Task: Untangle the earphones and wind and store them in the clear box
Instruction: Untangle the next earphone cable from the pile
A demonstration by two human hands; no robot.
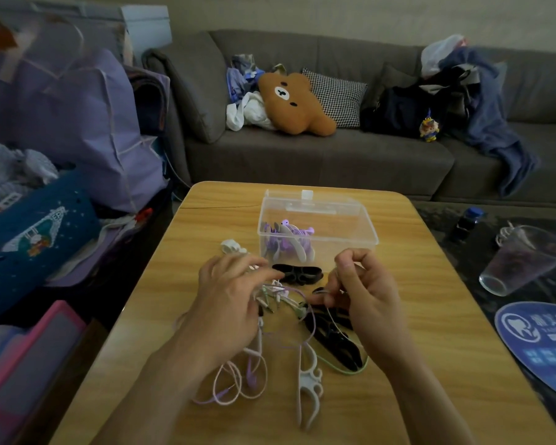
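We are in a dim living room, a grey fabric sofa (318,149) along the far side and a light wooden worktop (430,316) with rounded corners in front of us. On it, towards the far middle, stands the clear plastic box (318,220) with its hinged lid open; purple wound earphones already lie inside.

Just near of the box, our two hands meet over the tangle of thin white, lilac and pale-green earphone cords (280,300). The left hand (228,300) has its fingers curled down into the knot of plugs and seems to hold some strands, though the grip itself is hidden from us. The right hand (363,300) pinches a thin cord between thumb and fingertips. A black plastic cord winder (297,273) lies between hands and box, another black winder (334,342) under the right hand, and a white plastic winder (308,383) nearer to us, its long axis running near to far.

The knot lies between the hands, slightly nearer the left; loose loops trail to the near left. We judge the pinched strand should be drawn rightwards and nearer, where open worktop remains. The far side is crowded by the box, and the right edge is well apart.
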